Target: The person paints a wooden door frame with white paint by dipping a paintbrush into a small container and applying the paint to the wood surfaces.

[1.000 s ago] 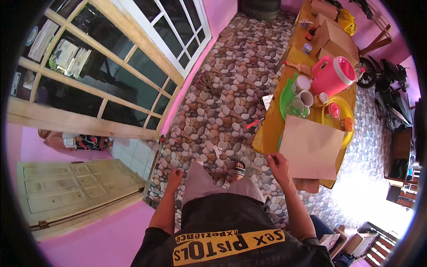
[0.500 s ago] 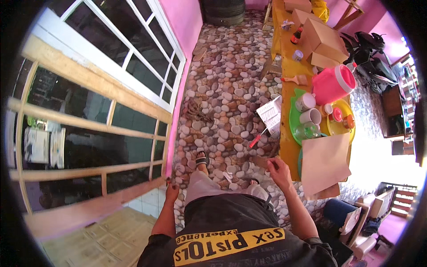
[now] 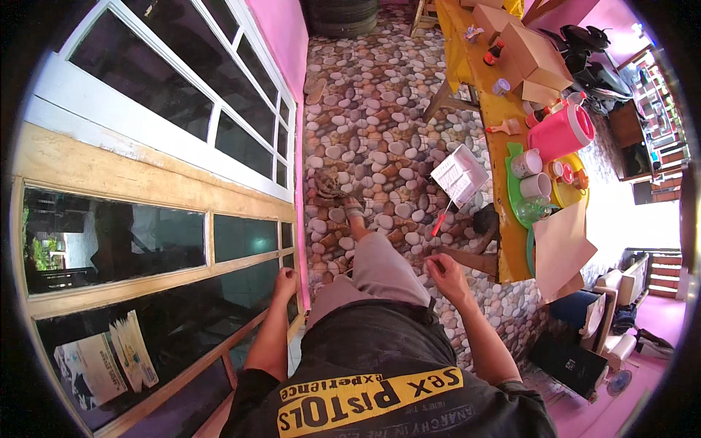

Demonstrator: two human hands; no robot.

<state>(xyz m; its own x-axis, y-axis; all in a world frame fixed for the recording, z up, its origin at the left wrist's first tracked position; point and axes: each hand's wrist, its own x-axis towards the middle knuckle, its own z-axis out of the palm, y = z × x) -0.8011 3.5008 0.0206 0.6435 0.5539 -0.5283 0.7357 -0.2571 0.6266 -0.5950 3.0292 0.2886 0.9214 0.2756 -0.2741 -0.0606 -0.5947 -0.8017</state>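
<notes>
My left hand (image 3: 285, 282) hangs by the wooden-framed window, its fingers curled in; what they hold, if anything, is hidden. Over the pebble-patterned floor (image 3: 387, 117), my right hand (image 3: 447, 277) is loosely bent with nothing visible in it. Closest to that hand is a wooden table leg (image 3: 471, 260). A white paint tray (image 3: 471, 166) lies on the floor beyond it, with a red-handled roller (image 3: 439, 223) across its near side. On the yellow-covered table (image 3: 514, 252) to the right are a paint brush (image 3: 506, 127) and a pink jug (image 3: 553, 136).
White and wooden window frames (image 3: 146, 292) line my left. The table also bears a green tray (image 3: 514, 191) with mugs, a cardboard box (image 3: 537, 58), a dark bottle (image 3: 493, 53) and a brown sheet (image 3: 564, 239). Stacked tires (image 3: 342, 18) and a rope-like bundle (image 3: 326, 187) lie ahead.
I have stepped forward, one foot now near the rope-like bundle. My left hand has risen beside the window frame, and my right hand's fingers have curled further. The table has shifted right in view.
</notes>
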